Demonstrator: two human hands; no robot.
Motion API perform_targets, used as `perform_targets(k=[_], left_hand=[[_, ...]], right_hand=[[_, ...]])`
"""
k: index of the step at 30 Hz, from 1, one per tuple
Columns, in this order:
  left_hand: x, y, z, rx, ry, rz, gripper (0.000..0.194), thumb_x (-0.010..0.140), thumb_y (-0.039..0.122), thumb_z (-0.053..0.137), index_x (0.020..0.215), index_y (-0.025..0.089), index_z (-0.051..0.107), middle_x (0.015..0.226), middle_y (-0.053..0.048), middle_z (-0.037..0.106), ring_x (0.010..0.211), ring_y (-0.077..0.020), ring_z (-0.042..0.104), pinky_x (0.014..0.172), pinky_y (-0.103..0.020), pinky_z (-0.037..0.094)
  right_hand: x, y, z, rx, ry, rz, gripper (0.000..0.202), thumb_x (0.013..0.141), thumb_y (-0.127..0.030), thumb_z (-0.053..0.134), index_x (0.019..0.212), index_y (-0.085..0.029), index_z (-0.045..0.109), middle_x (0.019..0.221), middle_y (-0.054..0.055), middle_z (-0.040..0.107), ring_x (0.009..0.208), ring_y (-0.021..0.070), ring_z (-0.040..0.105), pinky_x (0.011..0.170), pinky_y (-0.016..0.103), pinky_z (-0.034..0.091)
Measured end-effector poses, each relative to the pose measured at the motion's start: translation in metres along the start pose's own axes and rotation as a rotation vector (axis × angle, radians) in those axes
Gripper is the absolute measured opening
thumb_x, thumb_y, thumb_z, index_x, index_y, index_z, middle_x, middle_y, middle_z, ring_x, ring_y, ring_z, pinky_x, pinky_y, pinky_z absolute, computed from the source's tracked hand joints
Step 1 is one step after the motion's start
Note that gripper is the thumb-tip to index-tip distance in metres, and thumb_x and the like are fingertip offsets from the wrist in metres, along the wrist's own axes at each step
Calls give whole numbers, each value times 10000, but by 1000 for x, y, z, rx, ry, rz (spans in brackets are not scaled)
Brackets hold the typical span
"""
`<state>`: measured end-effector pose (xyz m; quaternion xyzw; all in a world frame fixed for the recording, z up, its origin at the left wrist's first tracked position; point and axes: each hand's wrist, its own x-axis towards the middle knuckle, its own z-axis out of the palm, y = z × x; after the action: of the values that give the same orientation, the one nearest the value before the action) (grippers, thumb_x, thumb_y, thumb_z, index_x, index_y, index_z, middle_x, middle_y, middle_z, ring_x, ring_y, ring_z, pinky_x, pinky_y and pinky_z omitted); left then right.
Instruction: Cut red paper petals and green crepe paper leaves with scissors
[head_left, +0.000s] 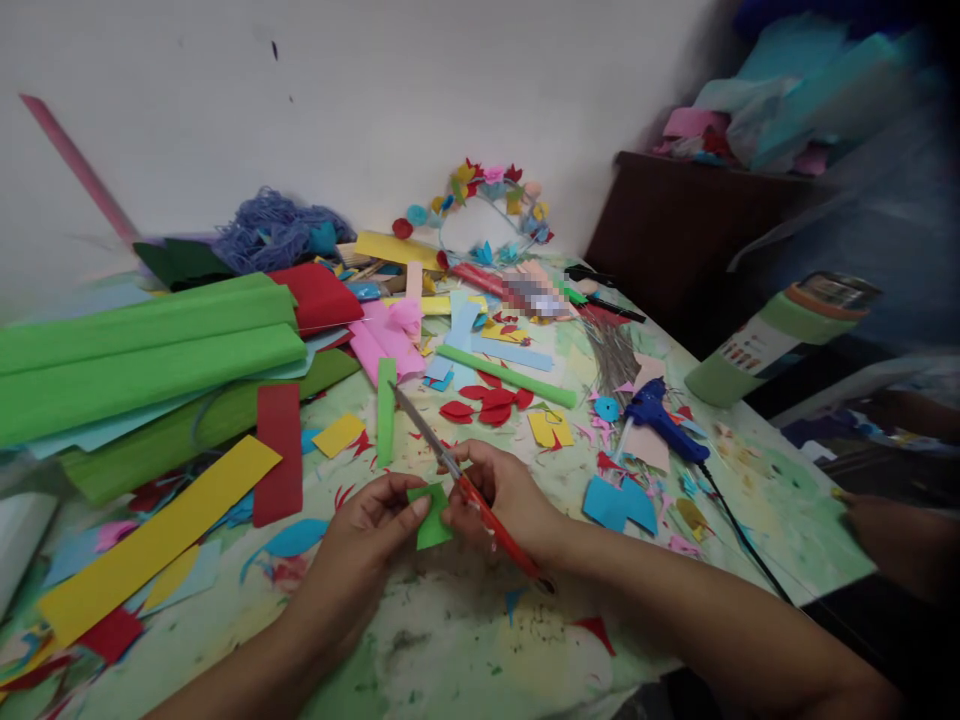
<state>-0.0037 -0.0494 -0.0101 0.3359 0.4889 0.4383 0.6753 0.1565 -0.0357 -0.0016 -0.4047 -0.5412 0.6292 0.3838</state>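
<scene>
Between thumb and fingers, my left hand [375, 525] pinches a small green paper square [433, 520]. Close beside it, my right hand [514, 500] is closed around a pair of scissors [487, 515] with red-orange handles. Their blades point up and to the left, away from the green square, and look shut. The right fingertips are at the square's right edge; whether they grip it too is hard to see. Just beyond the blade tips lies a narrow green paper strip [385, 410]. Red paper petals [495, 405] are scattered past my hands.
Rolls of green crepe paper [150, 350] and a yellow strip [161, 540] lie at the left. A blue glue gun [667, 425] with a black cord rests at the right, near a tilted green bottle [780, 340]. A flower wreath [487, 210] leans against the wall.
</scene>
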Motion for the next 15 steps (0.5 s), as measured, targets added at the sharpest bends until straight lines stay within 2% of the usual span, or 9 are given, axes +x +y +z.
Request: perform_targets(k=[3, 5, 8, 10, 12, 15], left_hand=[[1, 1, -6, 147, 67, 157, 284, 655, 268, 761, 921, 223, 674, 852, -17, 656, 772, -161, 597, 684, -246, 478], [0, 5, -11, 326, 80, 354, 373, 652, 198, 743, 1014, 269, 689, 1042, -39, 651, 948, -199, 585, 835, -275, 456], [-2, 10, -17, 585, -48, 646, 494, 620, 95, 715, 1058, 322, 707, 1191, -51, 622, 1152, -259, 502, 1032, -338, 331], [-3, 12, -18, 701, -171, 749, 462, 623, 88, 712, 1013, 334, 733, 1123, -66, 665, 1133, -275, 519, 1049, -366, 308], [-2, 13, -17, 764, -237, 780, 374, 657, 118, 711, 951, 344, 754, 999, -74, 713, 1020, -268, 577, 1004, -376, 350], [-1, 14, -14, 765, -208, 756, 242, 711, 165, 690, 857, 338, 776, 842, -69, 737, 868, -246, 616, 926, -369, 404]], right_hand=[[-1, -6, -1, 88, 28, 73, 437, 552, -183, 717, 926, -205, 493, 560, -108, 486, 396, 48, 402, 386, 169, 368], [-3, -10, -3, 148, 35, 100, 450, 567, -226, 727, 939, -208, 475, 538, -117, 485, 361, 49, 402, 354, 166, 362], [-6, -12, -5, 205, -13, 131, 365, 632, -295, 690, 908, -194, 473, 465, -117, 473, 324, 61, 394, 322, 166, 343], [-8, -11, -6, 219, -57, 159, 299, 657, -304, 650, 871, -183, 481, 412, -109, 458, 316, 69, 390, 320, 167, 334], [-9, -9, -6, 228, -85, 191, 318, 649, -295, 635, 901, -182, 477, 398, -102, 470, 321, 78, 403, 324, 167, 330], [-10, -7, -5, 214, -83, 220, 424, 634, -303, 662, 984, -197, 448, 413, -112, 486, 327, 80, 411, 329, 163, 329]])
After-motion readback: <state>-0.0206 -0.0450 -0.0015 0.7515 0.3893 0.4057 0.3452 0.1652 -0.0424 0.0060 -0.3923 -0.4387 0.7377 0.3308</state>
